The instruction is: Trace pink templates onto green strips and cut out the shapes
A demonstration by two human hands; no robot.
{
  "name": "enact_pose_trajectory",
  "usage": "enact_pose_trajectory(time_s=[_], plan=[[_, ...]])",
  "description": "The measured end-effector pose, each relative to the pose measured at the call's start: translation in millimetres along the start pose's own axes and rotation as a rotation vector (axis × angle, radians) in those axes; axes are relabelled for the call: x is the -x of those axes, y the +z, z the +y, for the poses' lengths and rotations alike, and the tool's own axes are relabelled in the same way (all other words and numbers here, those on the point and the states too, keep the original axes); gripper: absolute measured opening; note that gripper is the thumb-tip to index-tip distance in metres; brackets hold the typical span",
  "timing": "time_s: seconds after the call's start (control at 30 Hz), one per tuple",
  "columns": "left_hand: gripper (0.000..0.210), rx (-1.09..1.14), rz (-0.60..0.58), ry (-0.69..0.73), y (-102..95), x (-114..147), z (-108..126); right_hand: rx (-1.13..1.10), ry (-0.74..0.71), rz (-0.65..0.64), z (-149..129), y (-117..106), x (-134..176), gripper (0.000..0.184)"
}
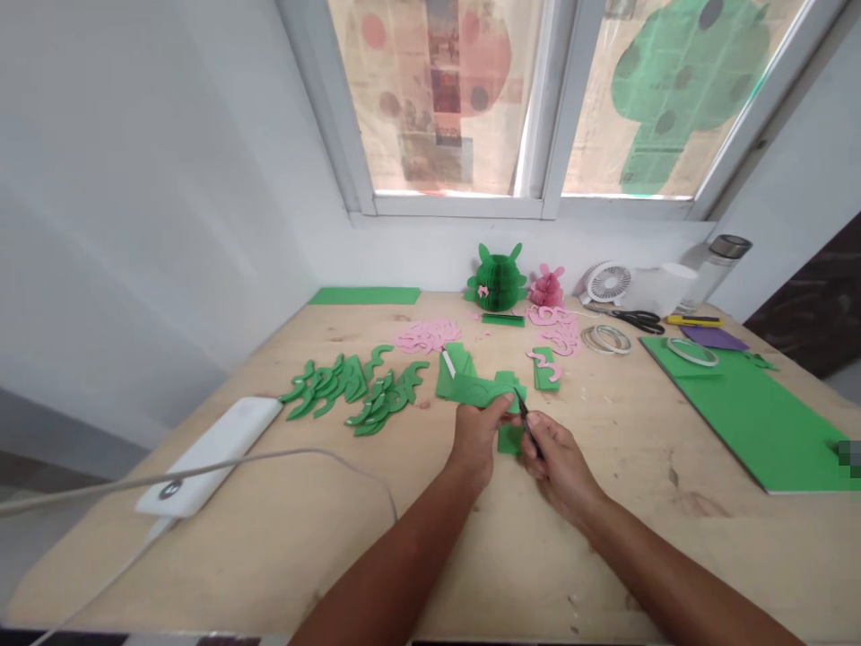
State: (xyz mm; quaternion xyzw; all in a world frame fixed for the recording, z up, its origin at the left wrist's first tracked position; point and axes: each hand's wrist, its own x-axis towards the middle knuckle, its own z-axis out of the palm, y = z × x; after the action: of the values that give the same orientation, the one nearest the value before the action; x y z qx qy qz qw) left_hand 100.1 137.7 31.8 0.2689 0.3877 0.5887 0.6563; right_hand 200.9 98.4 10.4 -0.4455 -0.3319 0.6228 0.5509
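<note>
My left hand (pixel 476 440) pinches a piece of green paper (pixel 474 389) over the middle of the table. My right hand (pixel 555 453) grips a pair of scissors (pixel 528 422), whose dark blades meet the paper's right end. Under and behind the held paper lie more green paper pieces (pixel 457 357), with a small white strip (pixel 449 362) on top. A green scrap (pixel 509 440) shows between my hands. Just right of the paper, a pink curved cutout (pixel 548 366) rests on a green rectangle (pixel 542 381).
Left are green curved cutouts (pixel 387 408), pink cutouts (pixel 430 336) and a white power bank (pixel 215 453) with a cable. Behind stand a green paper figure (pixel 498 283), pink figure (pixel 547 287), fan (pixel 607 283) and bottle (pixel 717 274). Tape rolls (pixel 611 339), black-handled scissors (pixel 642 321), yellow cutter (pixel 694 320) and green sheet (pixel 746 413) lie right.
</note>
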Motion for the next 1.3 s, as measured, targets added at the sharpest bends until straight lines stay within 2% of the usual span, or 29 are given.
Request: enact_pose_trajectory(time_s=[1.3], plan=[[0.022, -0.055, -0.002, -0.02, -1.3, -2.4, 1.2, -0.094, 0.003, -0.05, 5.0, -2.4, -0.6, 0.037]])
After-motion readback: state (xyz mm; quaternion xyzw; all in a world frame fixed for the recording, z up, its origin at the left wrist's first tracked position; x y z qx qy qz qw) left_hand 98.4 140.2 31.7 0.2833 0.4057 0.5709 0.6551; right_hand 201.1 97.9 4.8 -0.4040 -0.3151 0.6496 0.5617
